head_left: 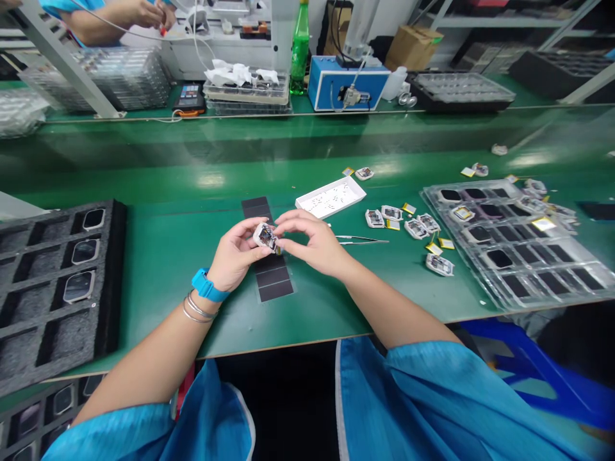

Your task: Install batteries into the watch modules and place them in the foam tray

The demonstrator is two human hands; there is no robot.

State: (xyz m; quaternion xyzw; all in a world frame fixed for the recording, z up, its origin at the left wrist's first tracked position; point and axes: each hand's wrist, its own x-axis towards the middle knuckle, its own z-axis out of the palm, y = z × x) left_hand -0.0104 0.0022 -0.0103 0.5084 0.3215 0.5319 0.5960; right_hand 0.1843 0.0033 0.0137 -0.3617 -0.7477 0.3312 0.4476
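Between thumb and fingers, my left hand [234, 253] grips an opened smartwatch case [264, 235] with its inner parts showing. My right hand [310, 242] is closed at the case's right edge, thumb and fingertips close together; whatever they may pinch is too small to make out. Beneath both hands lies a strip of black rectangles [273, 275]. A white tray [353, 187] of tiny pieces sits just beyond. Tweezers [360, 240] rest on the green bench by my right wrist. Several more open watch cases [374, 218] with yellow-edged batteries [393, 225] lie to the right.
At left stands a black foam tray [108, 288] holding several watches. Stacked clear plastic trays [519, 256] with dark screens lie at right. Along the raised back shelf are a blue box [348, 83] and a green bottle [300, 48]. Another person's hands [144, 13] work at upper left.
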